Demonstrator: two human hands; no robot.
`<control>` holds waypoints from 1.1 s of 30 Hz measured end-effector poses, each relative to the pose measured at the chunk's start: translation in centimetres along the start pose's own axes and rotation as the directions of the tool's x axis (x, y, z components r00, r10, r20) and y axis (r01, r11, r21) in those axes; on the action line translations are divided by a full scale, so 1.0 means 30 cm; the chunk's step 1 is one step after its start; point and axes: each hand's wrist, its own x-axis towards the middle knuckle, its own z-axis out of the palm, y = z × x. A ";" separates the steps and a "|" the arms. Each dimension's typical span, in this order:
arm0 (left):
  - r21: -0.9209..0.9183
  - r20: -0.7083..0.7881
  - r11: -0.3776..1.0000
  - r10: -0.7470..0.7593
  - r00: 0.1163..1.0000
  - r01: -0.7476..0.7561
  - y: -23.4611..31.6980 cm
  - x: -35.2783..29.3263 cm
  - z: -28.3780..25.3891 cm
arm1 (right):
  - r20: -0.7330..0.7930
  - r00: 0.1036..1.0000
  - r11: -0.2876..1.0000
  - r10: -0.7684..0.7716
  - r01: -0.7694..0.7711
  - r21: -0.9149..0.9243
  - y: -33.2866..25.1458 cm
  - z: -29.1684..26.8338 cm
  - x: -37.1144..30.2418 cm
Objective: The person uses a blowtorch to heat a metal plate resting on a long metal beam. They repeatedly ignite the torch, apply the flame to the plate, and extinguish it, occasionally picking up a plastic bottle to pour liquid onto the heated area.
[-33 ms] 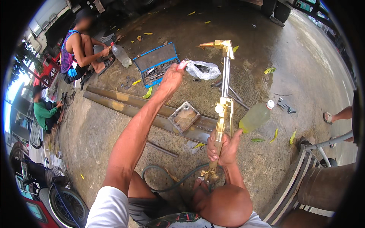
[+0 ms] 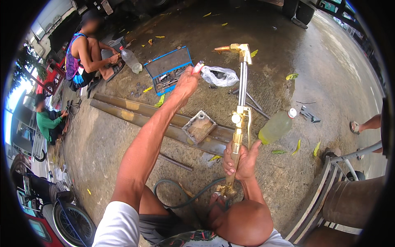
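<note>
Left hand: in the head view, the left hand [image 2: 187, 85] is reaching forward, its fingers curling closed around a small pink lighter-like item [image 2: 198, 66]; each fingertip's exact place is hard to tell.
Pink item: it is poking up past the fist, between an open blue toolbox [image 2: 166, 63] and a clear plastic bag [image 2: 224, 78] in the picture.
Right hand: the right hand [image 2: 247, 162] is wrapping its fingers around the brass handle of a cutting torch [image 2: 243, 88], the thumb extending alongside.
Torch: it is standing nearly upright in that grip, its copper tip pointing left.
Hose: a dark hose [image 2: 163, 180] is looping over the ground near the handle's lower end.
Steel: a square metal plate [image 2: 199, 126] is resting on a long steel beam [image 2: 123, 113], left of the torch.
Bottle: a bottle of yellowish liquid [image 2: 275, 128] is lying right of the torch.
Co-workers: one person [image 2: 84, 53] is crouching by a clear bottle [image 2: 131, 60]; another in green [image 2: 48, 119] is sitting farther left.
</note>
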 end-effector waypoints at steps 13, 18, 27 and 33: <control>-0.188 -0.082 0.980 -0.080 0.993 0.063 0.125 0.028 0.054 | 0.041 0.998 0.999 0.037 -0.037 -0.015 0.004 -0.011 -0.003; -0.191 -0.186 0.981 -0.055 0.981 0.019 0.099 0.060 0.040 | 0.052 0.998 0.999 0.041 -0.040 -0.025 0.009 -0.005 0.002; -0.460 0.337 0.751 -0.345 0.876 0.473 -0.049 -0.231 0.214 | -0.002 1.000 0.999 0.027 -0.027 -0.044 -0.019 -0.001 0.005; -0.210 0.619 0.875 -0.226 0.752 0.435 -0.174 -0.747 0.189 | -0.035 0.999 1.000 0.020 -0.021 -0.015 -0.021 -0.021 0.031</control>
